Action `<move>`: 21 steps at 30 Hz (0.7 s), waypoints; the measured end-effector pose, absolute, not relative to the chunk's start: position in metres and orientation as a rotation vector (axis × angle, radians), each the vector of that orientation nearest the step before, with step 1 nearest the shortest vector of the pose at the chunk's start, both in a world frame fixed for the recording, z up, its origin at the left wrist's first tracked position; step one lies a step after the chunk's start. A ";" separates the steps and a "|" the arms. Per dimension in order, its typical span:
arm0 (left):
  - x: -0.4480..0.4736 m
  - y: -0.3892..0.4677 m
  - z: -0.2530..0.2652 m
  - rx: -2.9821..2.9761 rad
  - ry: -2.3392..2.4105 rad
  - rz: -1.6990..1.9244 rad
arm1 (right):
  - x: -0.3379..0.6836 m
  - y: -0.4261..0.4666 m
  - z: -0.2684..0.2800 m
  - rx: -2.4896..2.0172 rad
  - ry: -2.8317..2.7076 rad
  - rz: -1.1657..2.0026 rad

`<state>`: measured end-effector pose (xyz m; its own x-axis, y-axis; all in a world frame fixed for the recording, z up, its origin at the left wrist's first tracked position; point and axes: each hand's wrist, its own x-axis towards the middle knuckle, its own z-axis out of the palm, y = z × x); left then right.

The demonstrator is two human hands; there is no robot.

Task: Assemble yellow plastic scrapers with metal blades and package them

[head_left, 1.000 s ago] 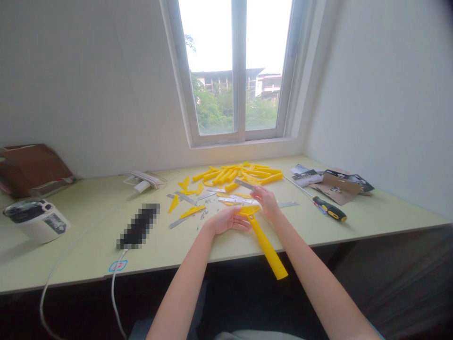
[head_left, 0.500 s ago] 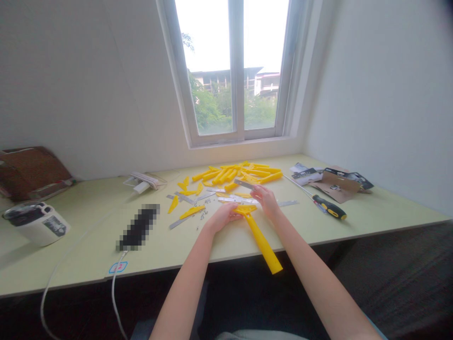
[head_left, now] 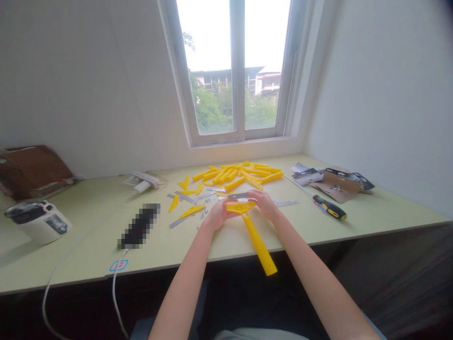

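Observation:
My left hand (head_left: 217,216) is closed on the wide head of a yellow plastic scraper handle (head_left: 261,245), whose shaft slants down past the table's front edge. In my right hand (head_left: 264,206) is a flat grey metal blade (head_left: 237,196), held level just above and behind the handle's head. The blade's left end reaches my left fingers; whether they grip it too I cannot tell. Behind my hands lies a pile of yellow handles (head_left: 226,177). To the left are loose yellow head pieces (head_left: 193,210), metal strips (head_left: 177,222) and several tiny screws (head_left: 204,215).
A black-and-yellow screwdriver (head_left: 329,208) lies at right, in front of torn packaging (head_left: 341,186). On the left are a blurred-out dark object (head_left: 139,226) with a white cable (head_left: 113,293), a white jug (head_left: 44,225) and a brown box (head_left: 35,170). The table (head_left: 177,255) ends close to me.
My right hand has brought the blade down and nearer, from raised and tilted to level beside the handle's head. The handle's lower end has swung slightly left.

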<state>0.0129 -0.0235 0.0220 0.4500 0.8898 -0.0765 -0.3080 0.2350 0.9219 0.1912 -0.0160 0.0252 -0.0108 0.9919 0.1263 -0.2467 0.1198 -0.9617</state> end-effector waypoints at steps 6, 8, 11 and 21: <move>0.010 -0.028 0.024 1.028 0.726 0.885 | 0.188 -0.015 0.022 -1.021 -0.957 1.211; 0.007 -0.036 0.028 1.051 0.744 0.997 | 0.188 -0.015 0.018 -1.058 -0.851 1.154; 0.003 -0.070 0.038 1.120 0.776 1.262 | 0.189 -0.018 0.012 -1.086 -0.740 1.082; 0.045 -0.221 -0.088 1.880 1.266 0.969 | 0.193 -0.024 0.009 -1.124 -0.675 1.031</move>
